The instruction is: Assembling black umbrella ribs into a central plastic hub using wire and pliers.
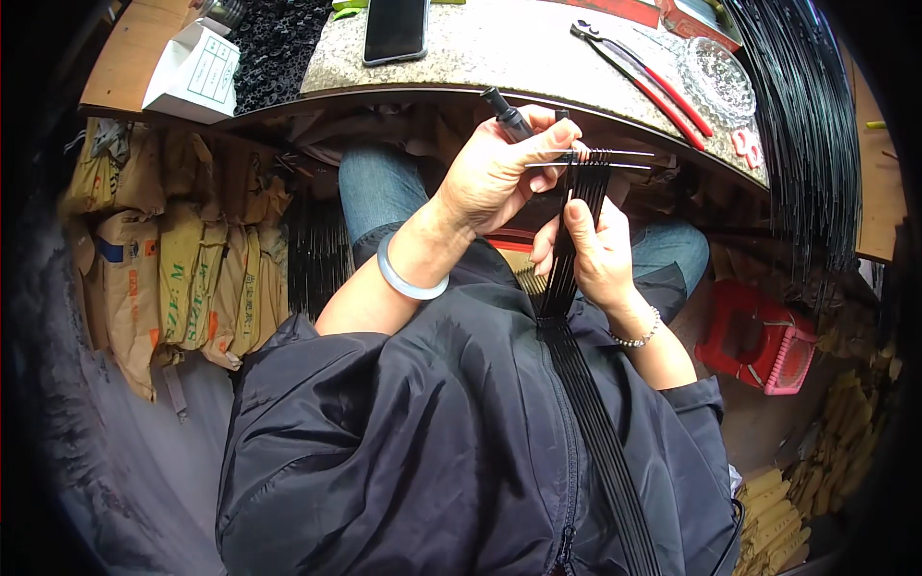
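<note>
Black slender strips [588, 184], likely light, springy; best held flat below metal rods [629, 167]. Right hand [600, 257]: fingers pinching strips; left hand [488, 173]: seemingly pinching rods, contact partly hidden.

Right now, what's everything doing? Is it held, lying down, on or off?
Left hand: grip closed on the pen-like tool
Right hand: grip closed on the black strips
black strips: held, trailing down over the jacket
thin silver rods: crosswise near the black strips' upper end
phone: screen dark, lying on the table
red-handled pliers: lying on the table
</note>
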Demonstrator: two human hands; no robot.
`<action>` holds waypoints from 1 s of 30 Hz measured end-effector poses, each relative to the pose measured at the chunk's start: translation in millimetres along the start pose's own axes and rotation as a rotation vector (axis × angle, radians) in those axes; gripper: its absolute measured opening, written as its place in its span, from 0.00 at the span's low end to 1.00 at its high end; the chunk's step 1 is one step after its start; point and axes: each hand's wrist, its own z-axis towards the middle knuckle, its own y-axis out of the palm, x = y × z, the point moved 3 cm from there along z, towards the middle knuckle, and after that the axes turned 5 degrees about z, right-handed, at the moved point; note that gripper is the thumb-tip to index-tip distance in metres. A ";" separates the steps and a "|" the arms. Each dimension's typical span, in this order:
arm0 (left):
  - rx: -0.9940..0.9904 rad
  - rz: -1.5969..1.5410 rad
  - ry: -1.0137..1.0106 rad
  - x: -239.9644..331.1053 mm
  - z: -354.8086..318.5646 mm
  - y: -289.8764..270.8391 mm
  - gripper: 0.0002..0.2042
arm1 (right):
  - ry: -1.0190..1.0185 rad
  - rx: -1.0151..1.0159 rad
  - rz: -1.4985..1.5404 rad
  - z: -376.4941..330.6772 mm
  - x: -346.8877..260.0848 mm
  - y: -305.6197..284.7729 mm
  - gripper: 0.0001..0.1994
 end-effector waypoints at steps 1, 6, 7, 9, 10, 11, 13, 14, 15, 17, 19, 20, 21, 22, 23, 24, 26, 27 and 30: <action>0.001 0.000 0.001 -0.1 -0.2 -0.8 0.06 | 0.000 -0.001 0.000 0.1 0.2 0.2 0.17; -0.056 0.025 0.067 0.6 -1.2 -2.3 0.07 | 0.004 0.008 0.000 0.9 1.6 -1.1 0.17; -0.056 0.025 0.066 0.5 -0.9 -2.4 0.07 | 0.004 0.008 0.000 1.0 1.2 -1.1 0.17; -0.036 0.051 0.082 0.6 0.0 -2.9 0.07 | 0.001 0.000 -0.007 1.0 -0.2 -0.3 0.16; -0.036 0.051 0.082 0.0 0.5 -3.3 0.07 | 0.001 0.000 -0.007 0.9 -0.8 0.1 0.16; -0.034 0.038 0.063 -1.8 1.1 -4.2 0.07 | 0.005 0.009 -0.008 0.5 -1.1 0.4 0.16; -0.043 0.024 0.048 -5.1 0.2 -5.2 0.08 | 0.009 0.017 -0.008 0.7 -1.1 0.2 0.16; -0.043 0.024 0.048 -4.9 0.2 -5.9 0.08 | 0.012 0.013 -0.011 1.2 -1.2 -0.1 0.16; -0.046 0.023 0.062 -3.9 0.1 -6.6 0.08 | 0.015 0.009 -0.013 1.7 -1.2 -0.4 0.15; -0.024 0.025 0.087 -3.8 0.1 -7.9 0.10 | 0.018 0.011 -0.015 2.4 -0.4 -2.0 0.15; -0.019 0.042 0.091 -2.6 0.5 -6.0 0.10 | 0.020 0.012 -0.017 2.4 -0.2 -2.7 0.15; -0.015 0.060 0.097 -1.7 0.6 -5.4 0.09 | 0.022 0.018 -0.011 2.4 -0.5 -2.8 0.15; -0.014 0.060 0.097 -1.3 0.5 -5.1 0.09 | 0.023 0.023 -0.005 2.4 -0.8 -2.7 0.15; -0.018 0.064 0.101 -1.1 0.5 -4.7 0.09 | 0.022 0.023 -0.005 2.3 -1.2 -2.2 0.15; -0.023 0.067 0.105 -0.9 0.6 -4.5 0.09 | 0.023 0.024 -0.007 2.3 -1.6 -1.2 0.15; -0.023 0.067 0.105 -1.0 0.9 -4.6 0.09 | 0.023 0.024 -0.009 2.4 -1.7 -0.8 0.15; -0.009 0.042 0.101 -1.0 1.0 -5.1 0.08 | 0.027 0.020 -0.007 3.1 -1.4 -1.0 0.15; -0.009 0.043 0.102 -0.7 1.0 -4.8 0.08 | 0.031 0.016 -0.006 3.5 -1.1 -1.1 0.14; -0.016 0.069 0.095 0.3 0.3 -4.0 0.07 | 0.021 0.016 -0.007 3.9 -1.2 -1.5 0.14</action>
